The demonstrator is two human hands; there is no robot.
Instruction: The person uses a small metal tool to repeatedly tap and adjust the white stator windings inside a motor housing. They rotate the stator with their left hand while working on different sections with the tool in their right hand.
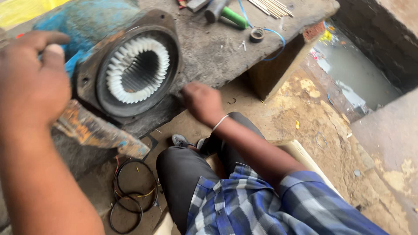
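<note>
An electric motor stator [137, 69] lies on a grey bench [217, 56], its open end facing me. It has a blue housing [87, 21], a dark round flange and a ring of white insulation around the bore. My left hand [30, 82] is close to the camera at the left, in front of the blue housing, fingers loosely curled and apart, with nothing seen in it. My right hand [202, 102] is closed in a blurred fist at the flange's lower right edge, a thin bangle on its wrist. Whether it pinches anything is unclear.
A green-handled hammer [226, 13], a small tape roll [257, 34], a blue wire [276, 41] and thin sticks [270, 6] lie at the bench's far end. Black wire loops [130, 191] rest on the dirt floor by my knee. A water-filled pit [357, 69] is at the right.
</note>
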